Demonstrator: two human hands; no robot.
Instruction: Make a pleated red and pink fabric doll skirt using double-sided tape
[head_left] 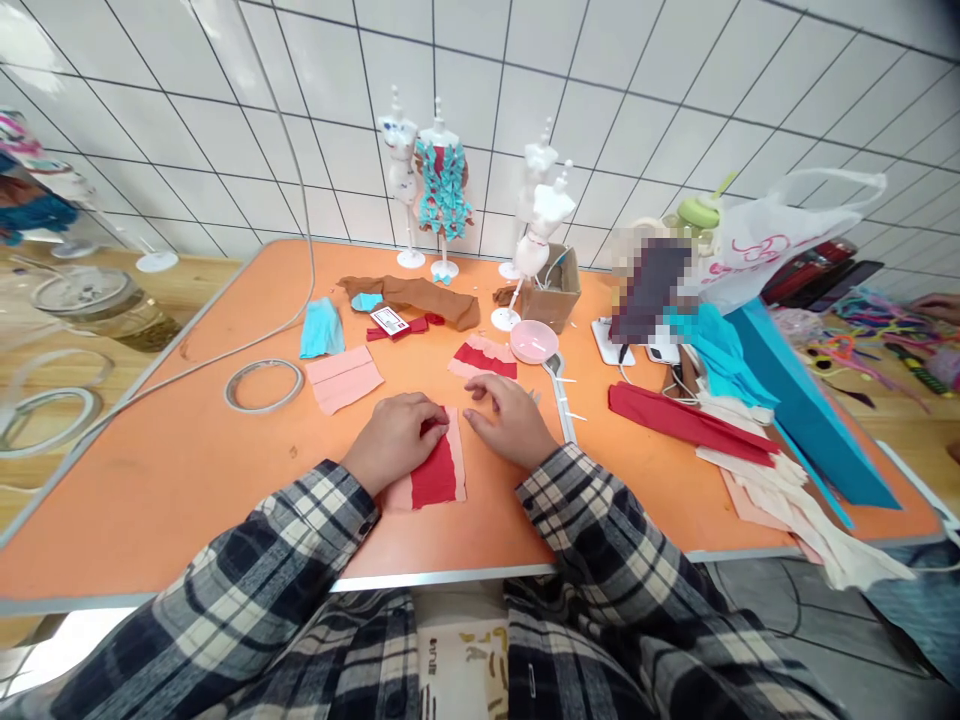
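A piece of red and pink crepe paper [436, 475] lies on the orange table right in front of me. My left hand [396, 437] rests over its upper left part, thumb and fingers closed at the paper's top edge and hiding that corner. Just to the right, my right hand [516, 422] hovers with thumb and fingers apart and nothing visible between them. Behind it are another red and pink crepe paper piece [486, 357] and a pink bowl [533, 341]. A plain pink piece [345, 379] lies beyond my left hand.
Several small white dress forms [551, 212] stand along the back, one in a blue ruffled dress [442, 190]. A tape roll [264, 386] and cable [300, 180] are at left. Crepe paper strips [690, 424], a plastic bag [765, 245] and a cardboard box [555, 290] occupy the right and back.
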